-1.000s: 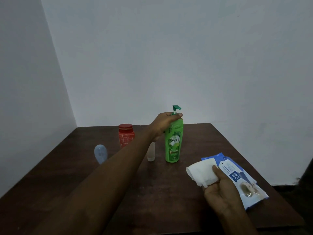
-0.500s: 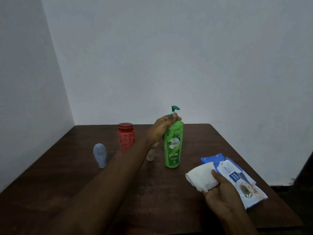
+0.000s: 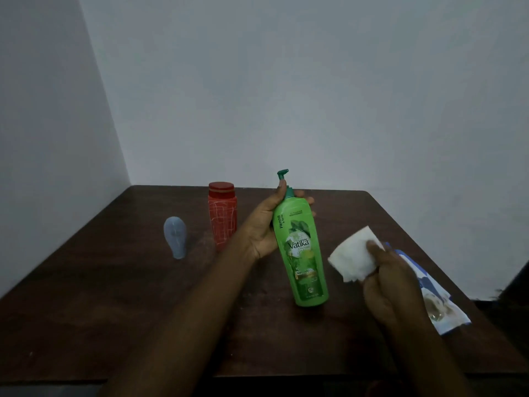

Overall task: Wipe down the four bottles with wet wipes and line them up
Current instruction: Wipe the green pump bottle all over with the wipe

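Nearest you, at about 4 o'clock on the table [image 3: 114,310], your right hand [image 3: 392,285] pinches a folded white wipe [image 3: 353,260], thumb on top. The pack of wipes [image 3: 438,305] lies just beyond it at 3 o'clock. The wipe is close to the green bottle [image 3: 303,253] but not touching it. Your left hand [image 3: 264,227] wraps round that bottle's shoulder, holding it tilted near the table's centre (it looks lifted clear). Farther off, the red bottle [image 3: 222,216] stands at 11 o'clock and the blue bottle [image 3: 175,237] at 10. A fourth bottle isn't visible. As I read it, wiping is only starting, and all the lining up remains.
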Demonstrator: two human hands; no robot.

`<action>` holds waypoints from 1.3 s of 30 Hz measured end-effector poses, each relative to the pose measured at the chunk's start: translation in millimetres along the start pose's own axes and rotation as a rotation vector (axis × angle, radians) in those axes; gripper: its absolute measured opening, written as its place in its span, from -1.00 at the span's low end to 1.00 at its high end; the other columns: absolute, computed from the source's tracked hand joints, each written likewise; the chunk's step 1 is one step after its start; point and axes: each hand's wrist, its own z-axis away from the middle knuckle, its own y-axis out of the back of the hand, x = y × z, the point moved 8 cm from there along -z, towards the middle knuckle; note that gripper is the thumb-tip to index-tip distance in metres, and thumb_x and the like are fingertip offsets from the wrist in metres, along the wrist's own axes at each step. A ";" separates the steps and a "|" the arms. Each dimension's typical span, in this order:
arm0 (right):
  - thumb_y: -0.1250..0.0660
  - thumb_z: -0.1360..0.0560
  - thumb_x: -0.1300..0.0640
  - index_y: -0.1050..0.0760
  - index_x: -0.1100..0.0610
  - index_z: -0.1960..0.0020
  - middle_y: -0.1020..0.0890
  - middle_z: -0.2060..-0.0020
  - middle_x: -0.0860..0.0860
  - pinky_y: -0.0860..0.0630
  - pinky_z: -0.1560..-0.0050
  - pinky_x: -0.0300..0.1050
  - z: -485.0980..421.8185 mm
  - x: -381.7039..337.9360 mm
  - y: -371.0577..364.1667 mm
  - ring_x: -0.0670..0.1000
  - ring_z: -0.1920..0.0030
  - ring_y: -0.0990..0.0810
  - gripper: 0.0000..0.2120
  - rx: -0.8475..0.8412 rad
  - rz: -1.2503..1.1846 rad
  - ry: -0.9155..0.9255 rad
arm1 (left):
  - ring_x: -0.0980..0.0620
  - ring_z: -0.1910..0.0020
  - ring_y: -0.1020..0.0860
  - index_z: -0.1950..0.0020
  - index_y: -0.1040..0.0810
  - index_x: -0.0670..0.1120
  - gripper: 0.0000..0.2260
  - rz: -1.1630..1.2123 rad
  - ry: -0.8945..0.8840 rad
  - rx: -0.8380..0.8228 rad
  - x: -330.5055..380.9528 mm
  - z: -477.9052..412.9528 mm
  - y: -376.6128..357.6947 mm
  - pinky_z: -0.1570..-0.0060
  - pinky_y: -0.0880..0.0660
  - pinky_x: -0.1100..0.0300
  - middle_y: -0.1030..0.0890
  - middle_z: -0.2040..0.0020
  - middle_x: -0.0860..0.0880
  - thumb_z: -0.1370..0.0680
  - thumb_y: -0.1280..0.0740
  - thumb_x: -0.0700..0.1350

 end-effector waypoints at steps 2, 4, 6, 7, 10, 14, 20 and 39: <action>-0.34 -0.63 0.17 -0.59 0.12 -0.20 -0.70 -0.07 0.09 -0.64 -0.08 0.13 -1.3 -21.5 -14.0 0.13 -0.09 -0.69 -0.83 -0.006 0.218 0.201 | -0.18 -0.10 -0.64 -0.09 -0.64 -0.14 -0.60 -0.002 -0.019 -0.030 0.3 2.6 -2.4 -0.21 -0.57 -0.10 -0.67 -0.17 -0.19 -0.61 -0.30 0.19; -0.34 -0.63 0.12 -0.63 0.03 -0.12 -0.70 0.08 0.00 -0.67 -0.02 0.13 3.1 -48.1 -34.9 0.06 0.01 -0.70 -0.88 0.015 0.446 0.443 | -0.17 -0.14 -0.64 -0.09 -0.63 -0.13 -0.61 -0.020 -0.039 -0.052 0.0 3.5 -5.0 -0.24 -0.55 -0.10 -0.67 -0.19 -0.17 -0.59 -0.28 0.19; -0.34 -0.60 0.12 -0.67 0.04 -0.06 -0.71 0.14 0.02 -0.64 0.00 0.01 7.6 -67.6 -61.7 0.04 0.08 -0.70 -0.87 0.018 0.594 0.686 | -0.17 -0.18 -0.64 -0.08 -0.62 -0.12 -0.61 -0.023 -0.048 -0.067 -0.8 1.7 -7.1 -0.29 -0.53 -0.10 -0.66 -0.22 -0.16 -0.59 -0.27 0.18; -0.34 -0.60 0.14 -0.67 0.07 -0.06 -0.70 0.15 0.02 -0.59 0.03 -0.13 8.7 -71.8 -74.8 -0.03 0.11 -0.68 -0.86 0.009 0.645 0.772 | -0.17 -0.20 -0.63 -0.08 -0.62 -0.12 -0.62 -0.024 -0.046 -0.076 -1.5 0.5 -7.7 -0.30 -0.51 -0.10 -0.65 -0.24 -0.16 -0.59 -0.27 0.18; -0.34 -0.60 0.19 -0.68 0.06 0.00 -0.64 0.29 -0.06 -0.38 0.28 -0.39 12.1 -69.5 -106.8 -0.28 0.29 -0.57 -0.86 -0.022 0.777 0.908 | -0.16 -0.22 -0.61 -0.11 -0.61 -0.14 -0.62 0.010 -0.032 -0.092 -3.4 -2.5 -6.2 -0.31 -0.50 -0.08 -0.63 -0.28 -0.17 -0.62 -0.27 0.17; -0.31 -0.64 0.09 -0.69 0.04 -0.03 -0.64 0.33 -0.08 -0.47 0.28 -0.18 15.3 -42.4 -128.6 -0.17 0.33 -0.57 -0.83 -0.157 0.887 0.944 | -0.11 -0.07 -0.64 -0.16 -0.63 -0.16 -0.64 0.082 0.018 -0.084 -6.1 -2.9 -2.8 -0.23 -0.54 -0.04 -0.66 -0.10 -0.17 -0.62 -0.36 0.13; -0.25 -0.66 0.16 -0.59 0.03 -0.36 -0.74 -0.07 0.03 -0.53 -0.02 -0.16 38.8 -19.3 -137.4 -0.01 -0.05 -0.69 -0.68 -0.251 1.043 1.137 | -0.13 -0.30 -0.54 -0.42 -0.46 -0.21 -0.49 0.138 0.040 -0.042 -1.4 -0.1 -0.2 -0.52 -0.33 -0.07 -0.57 -0.30 -0.20 -0.57 -0.43 0.02; -0.17 -0.60 0.16 -0.51 0.26 -0.42 -0.53 -0.41 0.15 -0.34 -0.47 -0.12 53.8 6.3 -124.5 0.09 -0.46 -0.45 -0.56 -0.245 1.048 1.344 | -0.15 -0.28 -0.55 -0.18 -0.61 -0.24 -0.70 0.264 0.035 -0.123 -3.0 4.2 -9.2 -0.49 -0.37 -0.10 -0.61 -0.22 -0.12 -0.61 -0.36 -0.03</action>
